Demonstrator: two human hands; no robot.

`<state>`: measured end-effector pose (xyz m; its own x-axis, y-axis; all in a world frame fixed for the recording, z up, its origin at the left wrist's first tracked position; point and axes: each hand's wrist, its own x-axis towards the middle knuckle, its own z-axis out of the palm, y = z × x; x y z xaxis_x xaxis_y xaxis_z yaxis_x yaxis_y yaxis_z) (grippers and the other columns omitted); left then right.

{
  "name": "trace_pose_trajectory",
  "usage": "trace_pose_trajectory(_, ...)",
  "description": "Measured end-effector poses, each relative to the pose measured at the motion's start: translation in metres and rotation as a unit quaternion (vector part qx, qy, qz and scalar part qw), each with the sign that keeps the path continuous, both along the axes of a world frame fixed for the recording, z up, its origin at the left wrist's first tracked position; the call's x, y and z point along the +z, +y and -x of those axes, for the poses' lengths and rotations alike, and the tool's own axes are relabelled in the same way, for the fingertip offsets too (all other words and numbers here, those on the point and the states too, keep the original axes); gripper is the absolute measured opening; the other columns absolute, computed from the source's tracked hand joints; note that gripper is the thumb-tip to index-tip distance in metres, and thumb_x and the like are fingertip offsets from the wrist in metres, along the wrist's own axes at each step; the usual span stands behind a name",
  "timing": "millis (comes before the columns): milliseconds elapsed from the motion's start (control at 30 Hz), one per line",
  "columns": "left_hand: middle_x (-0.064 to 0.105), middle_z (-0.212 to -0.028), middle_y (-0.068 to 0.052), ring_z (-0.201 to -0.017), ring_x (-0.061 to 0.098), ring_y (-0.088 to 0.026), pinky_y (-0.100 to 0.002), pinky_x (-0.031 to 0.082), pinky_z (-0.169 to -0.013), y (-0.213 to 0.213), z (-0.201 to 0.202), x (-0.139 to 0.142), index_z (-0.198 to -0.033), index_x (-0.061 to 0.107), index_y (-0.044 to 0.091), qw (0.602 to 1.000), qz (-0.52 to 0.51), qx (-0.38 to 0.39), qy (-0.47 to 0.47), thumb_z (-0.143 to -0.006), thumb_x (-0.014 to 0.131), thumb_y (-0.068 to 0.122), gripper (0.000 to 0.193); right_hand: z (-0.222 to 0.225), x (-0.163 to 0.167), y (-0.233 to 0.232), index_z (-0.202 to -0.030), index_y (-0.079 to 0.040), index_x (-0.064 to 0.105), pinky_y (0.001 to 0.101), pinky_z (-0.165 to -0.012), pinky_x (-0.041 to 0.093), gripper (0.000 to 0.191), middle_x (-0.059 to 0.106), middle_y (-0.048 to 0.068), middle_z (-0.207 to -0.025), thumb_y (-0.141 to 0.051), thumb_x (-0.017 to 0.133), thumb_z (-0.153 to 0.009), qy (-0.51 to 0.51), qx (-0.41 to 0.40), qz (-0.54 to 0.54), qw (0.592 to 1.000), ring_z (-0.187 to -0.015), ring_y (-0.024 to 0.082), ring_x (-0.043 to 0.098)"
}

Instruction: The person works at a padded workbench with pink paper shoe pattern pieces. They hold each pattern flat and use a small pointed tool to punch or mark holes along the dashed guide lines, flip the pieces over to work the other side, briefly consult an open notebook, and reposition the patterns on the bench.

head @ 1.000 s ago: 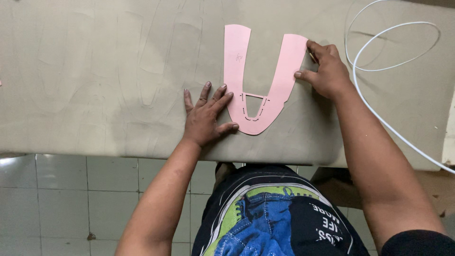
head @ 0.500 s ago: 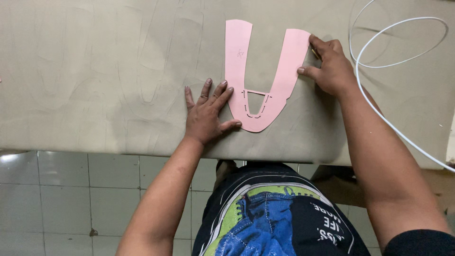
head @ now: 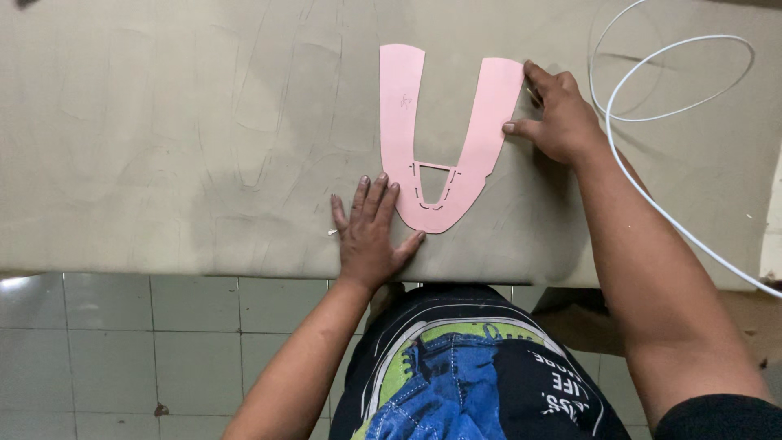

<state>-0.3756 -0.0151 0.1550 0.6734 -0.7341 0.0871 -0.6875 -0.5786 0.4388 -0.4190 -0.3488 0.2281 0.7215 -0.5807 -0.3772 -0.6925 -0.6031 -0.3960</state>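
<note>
A pink U-shaped paper pattern [head: 407, 122] lies flat on a wide sheet of grey-green material [head: 163, 138] that covers the table. My left hand [head: 371, 236] rests flat on the material, fingers spread, its fingertips touching the lower left curve of the pattern. My right hand [head: 558, 118] sits at the tip of the pattern's right arm, thumb and fingers pressing on its edge. It may hold a small dark tool, but too little shows to tell.
A white cable [head: 652, 106] loops over the material at the right and runs off past my right forearm. The table's front edge [head: 163, 273] is near my body, with a tiled floor [head: 122, 350] below it.
Both hands and the pattern keep their places on the material. My view has shifted slightly; no grip has changed.
</note>
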Motion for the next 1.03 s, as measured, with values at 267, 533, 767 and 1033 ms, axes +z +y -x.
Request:
trace_pose_trajectory(267, 0.045, -0.159, -0.004, -0.154, 0.029, -0.028, -0.069, 0.005, -0.122, 0.001, -0.003, 0.001, -0.148, 0.052, 0.017, 0.999, 0.001, 0.009, 0.038, -0.078, 0.075, 0.066, 0.089, -0.002, 0.006, -0.003, -0.163, -0.027, 0.033, 0.0416, -0.114, 0.042, 0.094, 0.048, 0.012, -0.146, -0.031, 0.082, -0.083, 0.018, 0.0, -0.018, 1.0, -0.135, 0.031, 0.053)
trace_pose_trajectory(533, 0.045, -0.158, -0.002, -0.152, 0.031, -0.029, -0.07, 0.005, -0.121, 0.002, -0.005, 0.002, -0.145, 0.055, 0.019, 0.998, -0.004, 0.013, 0.055, -0.075, 0.076, 0.066, 0.087, -0.002, 0.003, -0.006, -0.162, -0.024, 0.035, 0.0421, -0.113, 0.042, 0.091, 0.045, 0.014, -0.151, -0.029, 0.081, -0.084, -0.006, 0.002, -0.036, 0.999, -0.136, 0.034, 0.052)
trace_pose_trajectory(767, 0.043, -0.161, -0.002, -0.153, 0.03, -0.03, -0.07, 0.003, -0.121, 0.005, -0.006, -0.004, -0.148, 0.053, 0.019, 0.999, 0.004, 0.008, 0.048, -0.078, 0.076, 0.062, 0.085, -0.003, 0.002, -0.007, -0.159, -0.02, 0.039, 0.0429, -0.113, 0.043, 0.09, 0.045, 0.018, -0.151, -0.029, 0.084, -0.081, -0.011, 0.005, -0.033, 0.999, -0.136, 0.036, 0.052)
trace_pose_trajectory(1033, 0.034, -0.165, -0.006, -0.157, 0.025, -0.029, -0.071, 0.001, -0.123, 0.004, 0.0, -0.013, -0.153, 0.046, 0.02, 0.999, -0.025, 0.007, 0.02, -0.083, 0.072, 0.06, 0.085, -0.008, 0.008, -0.001, -0.156, -0.017, 0.04, 0.0412, -0.111, 0.047, 0.099, 0.047, 0.016, -0.15, -0.028, 0.09, -0.072, -0.001, -0.011, -0.034, 0.999, -0.134, 0.034, 0.056)
